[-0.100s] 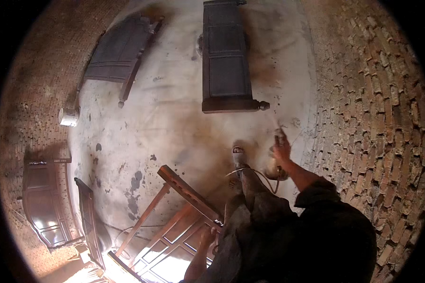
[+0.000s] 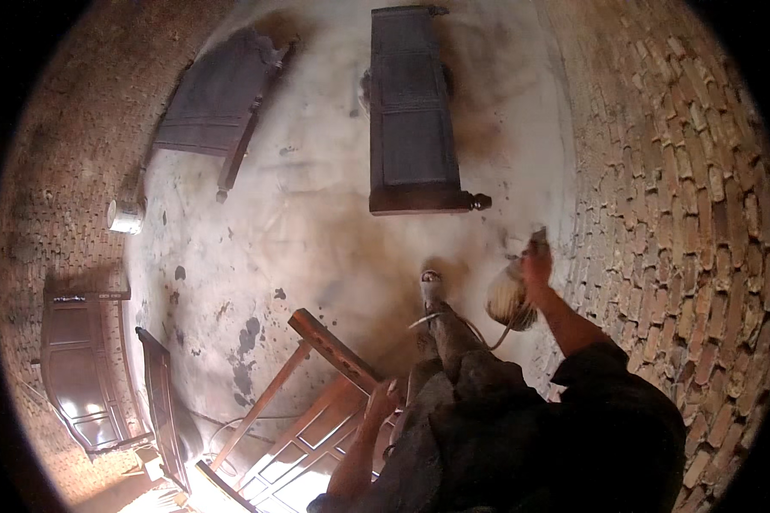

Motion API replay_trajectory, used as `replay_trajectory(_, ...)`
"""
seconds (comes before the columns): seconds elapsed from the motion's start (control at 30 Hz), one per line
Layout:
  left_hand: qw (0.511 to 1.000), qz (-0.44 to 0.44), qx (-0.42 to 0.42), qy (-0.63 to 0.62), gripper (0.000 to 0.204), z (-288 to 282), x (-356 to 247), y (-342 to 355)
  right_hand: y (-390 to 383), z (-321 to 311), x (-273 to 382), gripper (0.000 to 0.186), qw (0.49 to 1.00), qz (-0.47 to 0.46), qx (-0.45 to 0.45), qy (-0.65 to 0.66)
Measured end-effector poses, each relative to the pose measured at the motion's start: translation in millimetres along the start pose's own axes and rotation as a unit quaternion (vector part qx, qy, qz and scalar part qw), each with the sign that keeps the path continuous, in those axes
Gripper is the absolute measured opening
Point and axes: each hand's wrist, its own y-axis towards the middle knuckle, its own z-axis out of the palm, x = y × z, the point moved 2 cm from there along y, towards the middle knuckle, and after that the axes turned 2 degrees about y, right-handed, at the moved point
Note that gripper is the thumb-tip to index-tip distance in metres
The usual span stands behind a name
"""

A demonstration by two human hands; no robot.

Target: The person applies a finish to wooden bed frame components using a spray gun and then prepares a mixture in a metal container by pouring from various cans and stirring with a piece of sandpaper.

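My right hand (image 2: 536, 272), held out at the right, is closed round a spray gun (image 2: 538, 235). A rounded, paint-smeared cup (image 2: 511, 301) hangs by it, and a pale hose (image 2: 485, 344) curves back toward my legs. My left hand (image 2: 386, 396) is closed on the near end of a reddish-brown wooden bed panel (image 2: 332, 349), which leans tilted at my lower left. Its thick top post has several slots, and glossy framed panels (image 2: 304, 440) lie below. My sleeve and trousers hide part of the panel's near side.
A dark panelled bed end (image 2: 412, 128) lies ahead on the stained floor (image 2: 316, 248). Another dark panel (image 2: 218, 94) rests at far left, near a white bucket (image 2: 126, 216). More panels (image 2: 85, 363) lean along the left brick wall. A rough brick wall (image 2: 659, 214) rises at right.
My right hand with the spray gun has swung to the right, toward the brick wall. My left hand has come up slightly with the panel's end.
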Motion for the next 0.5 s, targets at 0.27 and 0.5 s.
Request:
replay_trajectory(0.27, 0.951, 0.293, -0.04, 0.091, 0.066, -65.4, -251.1, 182.3, -18.9, -15.3, 373.6, 0.037, 0.917, -0.212, 0.125, 0.314)
replay_trajectory(0.5, 0.905, 0.272, -0.224, 0.239, 0.04, -179.7, -260.8, 277.4, -28.4, -49.1, 547.6, 0.048, 0.873, -0.388, 0.176, 0.236)
